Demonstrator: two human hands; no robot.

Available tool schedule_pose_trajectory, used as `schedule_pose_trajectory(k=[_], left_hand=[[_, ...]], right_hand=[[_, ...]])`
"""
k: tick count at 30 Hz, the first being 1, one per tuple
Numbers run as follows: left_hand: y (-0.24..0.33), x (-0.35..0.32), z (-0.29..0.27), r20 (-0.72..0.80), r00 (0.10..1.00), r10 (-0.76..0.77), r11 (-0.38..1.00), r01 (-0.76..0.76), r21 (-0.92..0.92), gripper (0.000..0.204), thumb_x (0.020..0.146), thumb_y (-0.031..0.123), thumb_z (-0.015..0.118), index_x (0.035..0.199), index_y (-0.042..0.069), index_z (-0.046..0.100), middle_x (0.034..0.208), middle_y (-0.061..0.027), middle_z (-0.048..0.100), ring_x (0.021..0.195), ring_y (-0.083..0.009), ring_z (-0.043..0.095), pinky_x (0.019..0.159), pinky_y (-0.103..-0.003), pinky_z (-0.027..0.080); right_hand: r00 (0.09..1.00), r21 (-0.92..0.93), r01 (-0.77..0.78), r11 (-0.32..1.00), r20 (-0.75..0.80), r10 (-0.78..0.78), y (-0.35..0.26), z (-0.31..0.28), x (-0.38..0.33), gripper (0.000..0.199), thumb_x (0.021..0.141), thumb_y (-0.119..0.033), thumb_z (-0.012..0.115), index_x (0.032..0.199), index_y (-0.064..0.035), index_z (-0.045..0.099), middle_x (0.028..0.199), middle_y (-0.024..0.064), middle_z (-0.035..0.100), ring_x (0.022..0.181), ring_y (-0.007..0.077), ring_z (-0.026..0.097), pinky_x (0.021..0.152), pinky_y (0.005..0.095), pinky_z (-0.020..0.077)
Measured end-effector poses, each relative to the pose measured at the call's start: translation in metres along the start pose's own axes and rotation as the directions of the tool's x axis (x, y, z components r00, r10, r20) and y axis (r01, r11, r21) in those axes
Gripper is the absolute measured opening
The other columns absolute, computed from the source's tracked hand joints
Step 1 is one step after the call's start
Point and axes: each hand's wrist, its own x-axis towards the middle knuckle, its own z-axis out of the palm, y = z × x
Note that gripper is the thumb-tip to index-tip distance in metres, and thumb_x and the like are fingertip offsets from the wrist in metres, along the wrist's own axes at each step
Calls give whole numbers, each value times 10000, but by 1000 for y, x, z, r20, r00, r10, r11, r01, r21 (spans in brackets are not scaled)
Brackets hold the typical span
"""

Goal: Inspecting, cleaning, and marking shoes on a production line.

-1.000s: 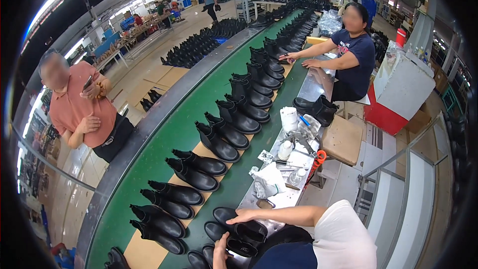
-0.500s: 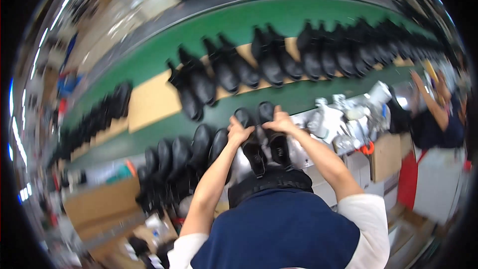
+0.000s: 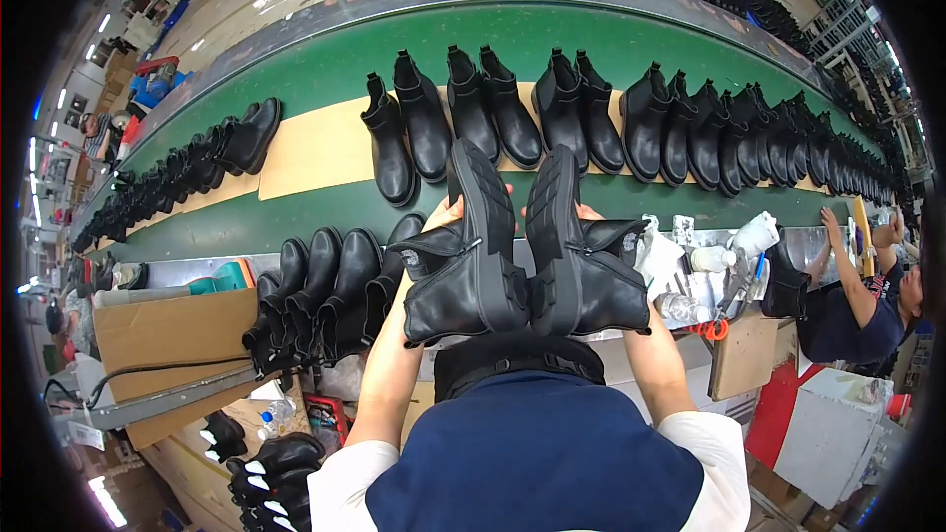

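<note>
In front of my waist I hold a pair of black ankle boots, tipped so their ridged soles show side by side. My left hand (image 3: 442, 214) is closed round the left boot (image 3: 448, 291), mostly hidden behind it. Likewise my right hand (image 3: 589, 212) grips the right boot (image 3: 603, 291), with only some fingers showing. Both shafts hang outward toward me, and the heels touch or nearly touch. A zip runs up the side of the left boot. Just beyond the toes, a row of black boots (image 3: 424, 128) stands on tan cardboard (image 3: 320, 143).
More boots (image 3: 335, 271) lean at my left on the bench edge. At right lie bottles (image 3: 711, 259), orange-handled scissors (image 3: 711, 328) and white wrapping. The green belt (image 3: 335, 59) crosses ahead. A co-worker (image 3: 867, 296) reaches in at far right. A cardboard box (image 3: 177, 355) is left.
Both boots have been turned over: their tops faced up before, and now the soles show. They still sit in my two hands, and the view has steadied.
</note>
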Motion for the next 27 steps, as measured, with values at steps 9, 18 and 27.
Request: schedule_pose_trajectory(k=[9,18,27], left_hand=[[4,17,-21,64,995,-74,991,67,116,458,871,310,543,1172,-24,459,914,-153,603,791,-220,629,685,-316,544],[8,54,-87,-152,988,13,852,68,519,472,824,229,640,1189,-1,450,997,-29,587,886,-115,569,790,-241,461],[50,32,-7,-218,976,25,801,111,589,551,809,203,654,1243,-11,389,1048,-73,573,917,-148,572,796,-291,479]], right_hand=[[992,251,6,968,118,-37,0,-8,7,317,896,-255,504,1045,17,568,921,109,630,735,168,636,647,286,534],[995,-218,-47,975,-91,28,-8,-66,33,284,807,-288,643,941,-40,615,830,14,626,689,103,581,653,246,460],[992,-440,-60,896,-124,6,-56,-22,17,394,799,-374,637,960,-17,598,826,29,612,739,108,574,669,241,451]])
